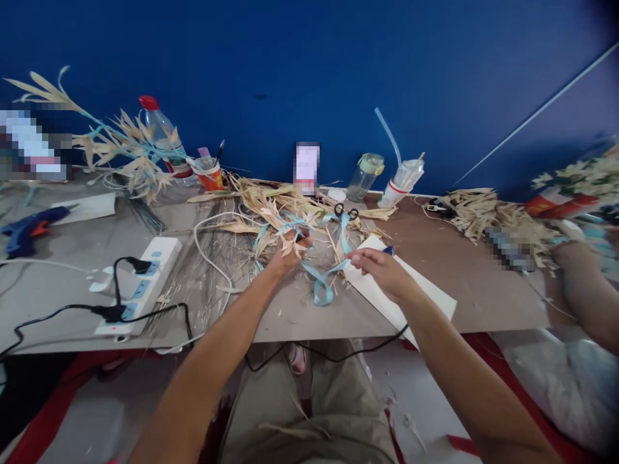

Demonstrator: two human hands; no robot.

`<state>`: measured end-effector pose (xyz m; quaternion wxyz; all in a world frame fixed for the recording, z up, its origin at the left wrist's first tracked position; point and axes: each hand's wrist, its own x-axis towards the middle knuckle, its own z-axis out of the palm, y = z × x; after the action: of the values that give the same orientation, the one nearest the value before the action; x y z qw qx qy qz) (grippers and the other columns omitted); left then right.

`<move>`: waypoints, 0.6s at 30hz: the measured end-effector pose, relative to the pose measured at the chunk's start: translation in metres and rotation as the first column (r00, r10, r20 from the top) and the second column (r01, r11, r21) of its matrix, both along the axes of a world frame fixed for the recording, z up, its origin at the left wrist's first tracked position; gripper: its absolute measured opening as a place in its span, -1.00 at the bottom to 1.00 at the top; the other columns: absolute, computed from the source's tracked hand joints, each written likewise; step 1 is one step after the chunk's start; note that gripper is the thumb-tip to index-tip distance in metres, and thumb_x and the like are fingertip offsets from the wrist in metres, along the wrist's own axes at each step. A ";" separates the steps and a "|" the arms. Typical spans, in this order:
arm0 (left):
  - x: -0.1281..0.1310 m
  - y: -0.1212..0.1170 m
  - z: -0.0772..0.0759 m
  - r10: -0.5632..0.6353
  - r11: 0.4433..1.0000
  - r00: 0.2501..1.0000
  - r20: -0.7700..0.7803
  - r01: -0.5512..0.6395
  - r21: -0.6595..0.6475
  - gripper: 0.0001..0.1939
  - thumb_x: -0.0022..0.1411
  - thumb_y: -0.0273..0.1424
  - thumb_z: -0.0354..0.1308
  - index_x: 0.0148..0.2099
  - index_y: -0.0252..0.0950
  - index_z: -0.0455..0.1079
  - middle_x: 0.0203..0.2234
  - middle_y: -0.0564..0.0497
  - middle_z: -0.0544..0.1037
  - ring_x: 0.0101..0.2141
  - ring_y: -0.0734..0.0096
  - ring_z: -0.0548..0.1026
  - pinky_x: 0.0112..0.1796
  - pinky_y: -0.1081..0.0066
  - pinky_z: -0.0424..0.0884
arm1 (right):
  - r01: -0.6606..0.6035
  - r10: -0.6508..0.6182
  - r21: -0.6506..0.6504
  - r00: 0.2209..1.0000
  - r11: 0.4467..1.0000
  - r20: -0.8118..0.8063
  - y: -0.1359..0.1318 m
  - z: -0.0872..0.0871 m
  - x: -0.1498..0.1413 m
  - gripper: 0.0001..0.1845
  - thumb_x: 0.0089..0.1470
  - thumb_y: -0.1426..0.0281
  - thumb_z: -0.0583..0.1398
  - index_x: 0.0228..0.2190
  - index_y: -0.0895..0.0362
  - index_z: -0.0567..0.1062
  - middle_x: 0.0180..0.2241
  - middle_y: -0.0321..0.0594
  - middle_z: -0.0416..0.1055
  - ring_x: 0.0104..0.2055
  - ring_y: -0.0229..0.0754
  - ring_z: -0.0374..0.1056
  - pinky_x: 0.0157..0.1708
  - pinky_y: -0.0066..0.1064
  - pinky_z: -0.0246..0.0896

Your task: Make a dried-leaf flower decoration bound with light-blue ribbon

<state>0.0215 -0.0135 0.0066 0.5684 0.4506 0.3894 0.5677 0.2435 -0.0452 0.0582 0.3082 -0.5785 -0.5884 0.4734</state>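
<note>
My left hand (290,251) is closed around a small bundle of dried straw-coloured leaves (285,227) wound with light blue ribbon, held just above the table. My right hand (380,270) pinches the light blue ribbon (323,278), which loops down onto the table between both hands. The right hand hovers over a white sheet of paper (430,298). Black-handled scissors (346,211) lie just beyond the hands among loose leaves.
A white power strip (153,258) with black plugs and cables lies at left, a blue glue gun (24,233) further left. Bottles, cups and a glass jar (365,177) line the blue wall. More dried leaves (476,209) pile at right, near another person's arm (587,290).
</note>
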 end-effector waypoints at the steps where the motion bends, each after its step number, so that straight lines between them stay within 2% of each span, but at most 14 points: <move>1: 0.000 -0.001 0.002 -0.008 1.000 1.000 -0.003 0.008 -0.002 -0.77 -0.07 -0.32 0.30 -0.40 -0.28 0.33 -0.60 0.15 0.26 -0.60 0.61 0.18 -0.57 0.50 0.10 | 0.005 -0.005 0.001 0.999 1.000 -0.042 0.005 0.000 -0.013 -0.66 -0.11 0.13 0.23 -0.37 0.13 0.52 -0.40 -0.24 0.41 -0.34 -0.24 0.25 -0.37 -0.42 0.10; 3: 0.000 -0.004 0.005 -0.012 1.000 1.000 -0.006 0.012 -0.010 -0.76 -0.09 -0.32 0.32 -0.42 -0.28 0.32 -0.62 0.15 0.24 -0.60 0.61 0.17 -0.57 0.50 0.08 | 0.010 -0.014 -0.033 0.994 0.999 -0.106 0.018 -0.001 -0.039 -0.71 -0.15 0.18 0.25 -0.42 0.14 0.50 -0.47 -0.29 0.38 -0.40 -0.27 0.22 -0.40 -0.43 0.07; 6: -0.001 -0.005 0.009 -0.003 1.000 1.000 0.004 0.003 -0.022 -0.73 -0.12 -0.33 0.34 -0.42 -0.28 0.31 -0.63 0.15 0.25 -0.60 0.61 0.17 -0.57 0.50 0.08 | -0.027 0.002 -0.163 0.989 0.986 -0.150 0.034 -0.002 -0.069 -0.80 -0.25 0.30 0.28 -0.51 0.15 0.46 -0.57 -0.34 0.32 -0.48 -0.31 0.17 -0.47 -0.44 0.00; 10: -0.002 -0.002 0.003 0.007 1.000 1.000 0.016 -0.007 -0.030 -0.71 -0.12 -0.31 0.34 -0.39 -0.27 0.32 -0.60 0.14 0.27 -0.60 0.61 0.17 -0.57 0.50 0.09 | -0.014 -0.025 -0.221 0.985 0.975 -0.173 0.042 -0.005 -0.085 -0.84 -0.33 0.38 0.28 -0.58 0.16 0.43 -0.64 -0.37 0.29 -0.54 -0.35 0.14 -0.49 -0.44 -0.02; 13: -0.001 0.000 -0.003 -0.009 0.999 1.000 0.006 0.009 -0.031 -0.72 -0.10 -0.29 0.33 -0.40 -0.28 0.32 -0.60 0.14 0.27 -0.60 0.62 0.16 -0.58 0.51 0.07 | -0.015 -0.017 -0.188 0.986 0.982 -0.169 0.042 -0.009 -0.086 -0.83 -0.36 0.37 0.28 -0.63 0.16 0.40 -0.67 -0.38 0.25 -0.58 -0.36 0.10 -0.52 -0.44 -0.08; 18: 0.000 0.001 -0.005 -0.030 0.998 0.996 0.089 0.036 -0.057 -0.69 -0.11 -0.27 0.35 -0.38 -0.28 0.31 -0.61 0.16 0.25 -0.62 0.64 0.12 -0.59 0.52 0.02 | -0.042 0.037 -0.042 0.993 0.998 -0.108 0.045 -0.018 -0.087 -0.80 -0.29 0.30 0.26 -0.67 0.14 0.37 -0.70 -0.41 0.19 -0.60 -0.38 0.01 -0.53 -0.42 -0.11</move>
<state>0.0215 -0.0128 0.0016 0.6071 0.4148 0.3730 0.5658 0.1566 -0.0003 0.0402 0.3169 -0.5473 -0.5718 0.5227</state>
